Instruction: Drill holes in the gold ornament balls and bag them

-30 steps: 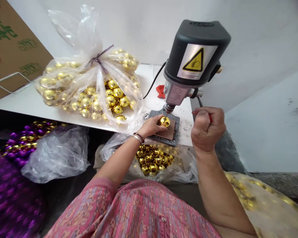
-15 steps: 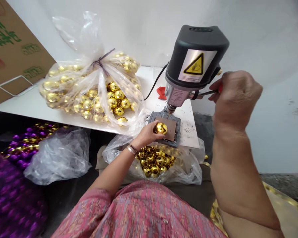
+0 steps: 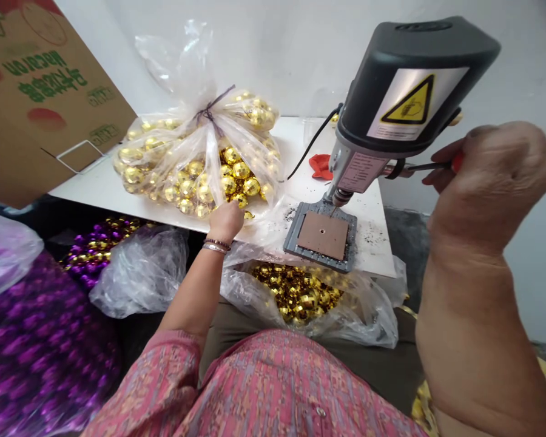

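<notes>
My right hand [image 3: 495, 176] is closed round the red-knobbed lever [image 3: 430, 166] of a small bench drill press [image 3: 407, 91]. On the drill's grey base [image 3: 295, 233] lies a brown square plate [image 3: 330, 230] with a hole in it, and no ball rests there. My left hand [image 3: 227, 220] is at the opening of a tied clear plastic bag [image 3: 216, 155], right by some faceted gold balls [image 3: 240, 200]. Its back faces me, so the fingers are hidden, and I cannot see whether it holds a ball.
Below the white table's edge [image 3: 380, 264], an open plastic bag [image 3: 368, 321] of gold balls lies by my lap. Purple and gold balls [image 3: 88, 258] are at lower left. A cardboard box [image 3: 40, 97] stands left; a red scrap [image 3: 321, 167] lies behind the drill.
My left hand has moved left from the drill's plate to the tied bag; the gold ball it held there is gone from the plate. My right hand stays on the lever. The view has shifted.
</notes>
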`<action>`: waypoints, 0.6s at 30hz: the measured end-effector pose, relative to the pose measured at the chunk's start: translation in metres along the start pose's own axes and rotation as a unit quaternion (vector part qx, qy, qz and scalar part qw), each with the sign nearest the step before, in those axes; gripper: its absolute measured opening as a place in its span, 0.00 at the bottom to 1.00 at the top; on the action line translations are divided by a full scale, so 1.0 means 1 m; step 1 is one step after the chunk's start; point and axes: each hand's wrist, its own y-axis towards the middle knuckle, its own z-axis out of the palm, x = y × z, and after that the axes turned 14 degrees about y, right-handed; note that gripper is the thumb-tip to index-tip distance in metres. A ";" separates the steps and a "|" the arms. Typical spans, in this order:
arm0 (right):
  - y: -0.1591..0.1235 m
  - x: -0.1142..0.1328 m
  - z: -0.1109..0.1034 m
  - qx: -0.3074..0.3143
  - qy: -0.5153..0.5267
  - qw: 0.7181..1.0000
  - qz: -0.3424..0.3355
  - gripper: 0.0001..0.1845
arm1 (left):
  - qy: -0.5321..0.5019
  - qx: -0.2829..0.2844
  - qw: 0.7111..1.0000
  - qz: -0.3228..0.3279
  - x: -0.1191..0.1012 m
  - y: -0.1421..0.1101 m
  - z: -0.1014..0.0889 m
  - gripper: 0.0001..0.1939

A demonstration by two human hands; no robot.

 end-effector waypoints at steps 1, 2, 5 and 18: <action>-0.001 0.000 0.000 -0.003 -0.001 1.000 -0.002 0.21 | 0.035 0.036 0.999 0.003 0.002 0.003 0.000 0.18; -0.003 0.001 0.000 -0.007 -0.002 1.000 -0.002 0.20 | 0.060 0.064 0.996 0.016 0.003 0.003 0.001 0.21; -0.006 0.002 0.002 -0.016 -0.004 1.000 0.003 0.20 | 0.081 0.088 0.991 0.058 -0.002 -0.002 0.008 0.23; 0.005 0.017 0.004 0.000 0.003 0.999 0.051 0.18 | -0.613 -0.036 0.786 0.070 -0.019 -0.029 0.011 0.33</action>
